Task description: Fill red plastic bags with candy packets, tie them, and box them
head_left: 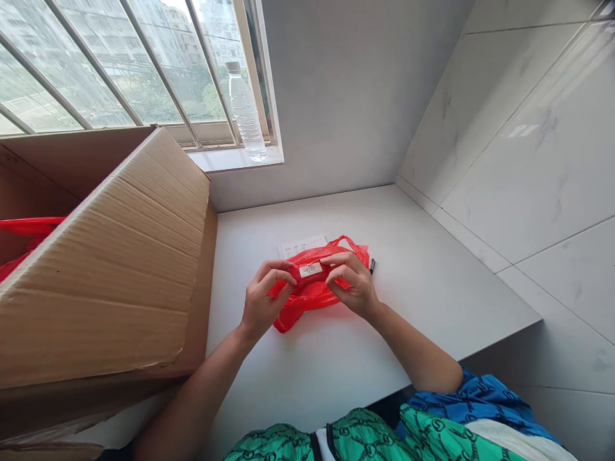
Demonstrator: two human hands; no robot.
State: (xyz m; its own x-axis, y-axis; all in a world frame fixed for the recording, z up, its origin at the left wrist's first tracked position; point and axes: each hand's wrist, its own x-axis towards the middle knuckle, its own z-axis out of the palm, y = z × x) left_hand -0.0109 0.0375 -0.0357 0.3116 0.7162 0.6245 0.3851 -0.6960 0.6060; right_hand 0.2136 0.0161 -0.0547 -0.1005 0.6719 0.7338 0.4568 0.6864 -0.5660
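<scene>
A crumpled red plastic bag (317,298) lies on the white tabletop in the middle of the head view. On its upper part sits a small white label (310,270) with dark handwriting, too small to read. My left hand (266,294) pinches the bag just left of the label, thumb and forefinger together. To the right of the label, my right hand (353,285) pinches the bag the same way. Partly under the bag's far edge is a white sheet of paper (302,245) with writing. The tip of a black pen-like thing (372,266) pokes out at the right.
A large open cardboard box (110,275) stands on the left, with more red plastic (29,243) inside. A clear capped bottle (246,115) stands on the sill of the barred window. Grey wall (336,96) and marbled tiles (538,147) border the table (423,275).
</scene>
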